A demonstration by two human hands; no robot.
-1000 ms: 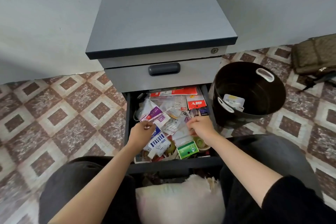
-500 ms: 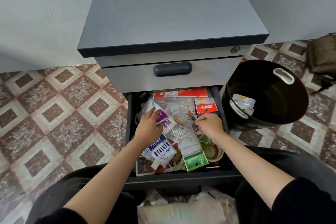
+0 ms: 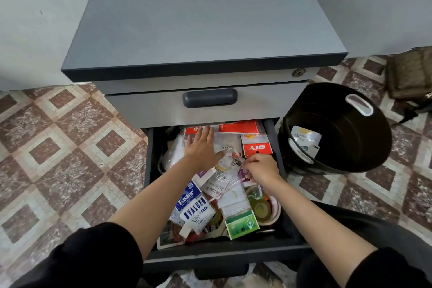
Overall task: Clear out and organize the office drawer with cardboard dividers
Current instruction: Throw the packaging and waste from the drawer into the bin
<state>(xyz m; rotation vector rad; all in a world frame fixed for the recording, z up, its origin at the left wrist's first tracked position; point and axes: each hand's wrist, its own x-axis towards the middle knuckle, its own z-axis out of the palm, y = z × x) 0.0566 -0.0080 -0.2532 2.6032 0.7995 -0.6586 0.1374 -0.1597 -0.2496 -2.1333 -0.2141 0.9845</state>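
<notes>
The drawer [image 3: 149,170] is pulled out and it is full of small stuff, all mixed up.

The left hand [image 3: 201,149] reaches far into the back of the drawer. Its fingers [image 3: 207,132] are straight and close together, and the hand lies flat. The fingertips touch the red and white papers [image 3: 238,127] at the very back of the drawer. The palm rests on see-through bags [image 3: 173,152] on the drawer's left side.

The right hand [image 3: 261,168] is at the drawer's right side, about halfway back. Its fingers are curled in. The thumb and the first finger pinch the edge of a clear packet [image 3: 228,162] in the middle of the drawer. The packet lies just left of the fingertips and touches them.

Just behind the right hand, still in the drawer, sits a red pack [image 3: 257,147] with white letters. Nearer the drawer's front are a blue pack [image 3: 187,195], a white and blue value pack [image 3: 198,213], a green box [image 3: 242,223] and some tape rolls [image 3: 261,206]. The tape rolls are right below the right wrist.

Above the open drawer is a shut drawer with a dark handle [image 3: 209,98]. A black bin [image 3: 350,147] stands on the floor just to the right of the drawer. One small packet [image 3: 304,140] lies inside the bin.
</notes>
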